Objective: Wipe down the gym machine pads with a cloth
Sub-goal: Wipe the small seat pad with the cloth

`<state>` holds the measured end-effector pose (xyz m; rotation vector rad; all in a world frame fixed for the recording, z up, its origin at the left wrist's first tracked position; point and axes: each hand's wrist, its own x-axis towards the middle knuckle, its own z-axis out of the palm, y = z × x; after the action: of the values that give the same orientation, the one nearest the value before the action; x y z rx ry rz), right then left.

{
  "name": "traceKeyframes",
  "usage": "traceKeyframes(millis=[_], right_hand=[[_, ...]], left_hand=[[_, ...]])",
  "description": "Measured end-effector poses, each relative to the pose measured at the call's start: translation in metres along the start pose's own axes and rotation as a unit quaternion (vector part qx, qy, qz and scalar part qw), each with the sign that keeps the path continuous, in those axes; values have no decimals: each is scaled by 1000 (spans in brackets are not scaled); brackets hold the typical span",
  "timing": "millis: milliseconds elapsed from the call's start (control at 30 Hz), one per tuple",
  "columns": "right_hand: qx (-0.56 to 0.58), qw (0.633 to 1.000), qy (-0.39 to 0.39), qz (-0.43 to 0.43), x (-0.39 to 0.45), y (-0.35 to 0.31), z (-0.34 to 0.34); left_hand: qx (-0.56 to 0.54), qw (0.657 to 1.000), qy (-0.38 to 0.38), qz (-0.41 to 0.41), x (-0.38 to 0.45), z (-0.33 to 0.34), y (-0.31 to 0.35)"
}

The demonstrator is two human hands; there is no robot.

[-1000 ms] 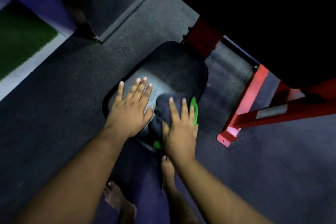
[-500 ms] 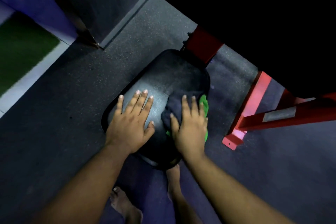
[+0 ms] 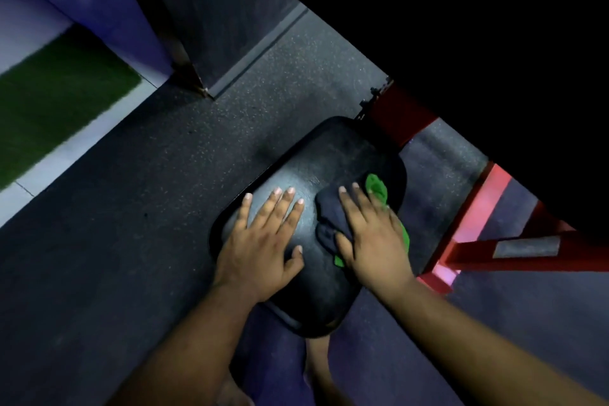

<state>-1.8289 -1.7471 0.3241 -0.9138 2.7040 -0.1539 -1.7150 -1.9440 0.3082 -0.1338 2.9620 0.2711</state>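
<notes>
A black padded seat [image 3: 346,155] of a red-framed gym machine sits below me. My left hand [image 3: 260,241] lies flat on the pad's left half, fingers spread, holding nothing. My right hand [image 3: 372,231] presses a dark cloth with green patches [image 3: 377,186] onto the pad's right half, palm down with the fingers spread over it. Most of the cloth is hidden under that hand.
The red machine frame [image 3: 468,217] runs along the right of the pad, with a red post [image 3: 398,115] at the pad's far end. A dark mass fills the upper right. Speckled rubber floor [image 3: 164,175] spreads left; green turf [image 3: 49,102] lies far left. My bare feet stand below the pad.
My right hand has slid the cloth away from me, from the pad's near edge toward its middle right. The left hand stays flat on the pad. The camera view has shifted.
</notes>
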Motion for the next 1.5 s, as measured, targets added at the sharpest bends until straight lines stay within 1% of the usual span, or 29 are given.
traceKeyframes(millis=[33, 100, 200, 233, 267, 300, 367, 400, 433, 467, 533, 567, 633, 700, 733, 767, 833, 867, 933, 1000, 1067, 1133, 1167, 1233, 1300, 1367, 1433, 1500], right_hand=[[-20, 1000, 3, -6, 10, 8, 0], [-42, 998, 23, 29, 56, 14, -7], [-9, 991, 43, 126, 137, -1, -20], [3, 991, 38, 128, 149, -15, -21], [8, 996, 29, 86, 154, -28, -20], [1, 1000, 14, 6, 153, -38, -19], [2, 987, -28, -161, 150, -31, -28], [3, 977, -47, -210, 156, -17, -33], [-1, 974, -55, -218, 167, -4, -37], [2, 982, -53, -179, 179, 5, -44], [-7, 997, -51, -65, 198, -3, -50], [-37, 996, -62, -56, 202, -23, -50], [-76, 979, -136, -130, 198, -77, -43], [-77, 946, -220, -227, 186, -120, -40], [-78, 935, -233, -255, 186, -125, -40], [-75, 934, -232, -260, 190, -117, -43], [-77, 949, -205, -228, 207, -77, -48], [-70, 963, -171, -197, 217, -52, -52], [-22, 985, -104, -138, 217, -13, -52], [-7, 993, -68, -99, 182, -9, -43], [1, 996, -40, -84, 120, -17, -30], [14, 995, -51, -82, 69, -9, -23], [8, 996, -63, -68, 60, 1, -24], [-13, 997, -72, -28, 77, 16, -27], [-46, 998, -36, -9, 113, 13, -25], [-38, 999, -10, 25, 142, -3, -25], [-11, 998, 0, 54, 139, -7, -23], [3, 998, -3, 60, 101, 2, -17]], left_hand=[[-3, 1000, 3, 1, 0, 1, 0], [-6, 1000, 9, 1, 0, 3, -2], [-2, 1000, 20, 5, 2, 6, -4], [-2, 1000, 19, 4, 1, 7, -2], [-2, 1000, 16, 4, 0, 7, -2], [-2, 1000, 14, 4, 0, 6, -2], [-2, 1000, 9, 1, 1, 4, -2], [0, 1000, 6, 2, 1, 3, -2], [-2, 1000, 7, 3, 1, 4, -1], [-5, 1000, 9, 2, 1, 5, -2], [-7, 1000, 4, -3, 1, 4, -2], [-7, 1000, 3, -3, 1, 3, -2], [-5, 1000, 0, -2, 1, 2, -1], [-6, 1000, -3, -1, 2, 2, -1], [-7, 1000, -1, 0, 1, 3, -2], [-8, 1000, 2, 4, 1, 3, -2], [-7, 1000, 10, 6, 0, 4, -3], [-3, 1000, 14, 7, 0, 5, -4], [-4, 1000, 13, 6, 0, 6, -3], [-15, 1000, 8, 2, 0, 5, -3], [-23, 1000, -1, 0, 0, 3, -3], [-21, 1000, -5, 2, -1, 2, -3], [-20, 1000, -4, 3, 0, 2, -2], [-16, 1000, 2, 3, -1, 4, -3], [-12, 1000, 4, 3, 0, 5, -3], [-8, 1000, 9, 2, 1, 5, -3], [-1, 1000, 8, 0, 0, 5, -1], [2, 1000, 4, 0, -1, 4, -1]])
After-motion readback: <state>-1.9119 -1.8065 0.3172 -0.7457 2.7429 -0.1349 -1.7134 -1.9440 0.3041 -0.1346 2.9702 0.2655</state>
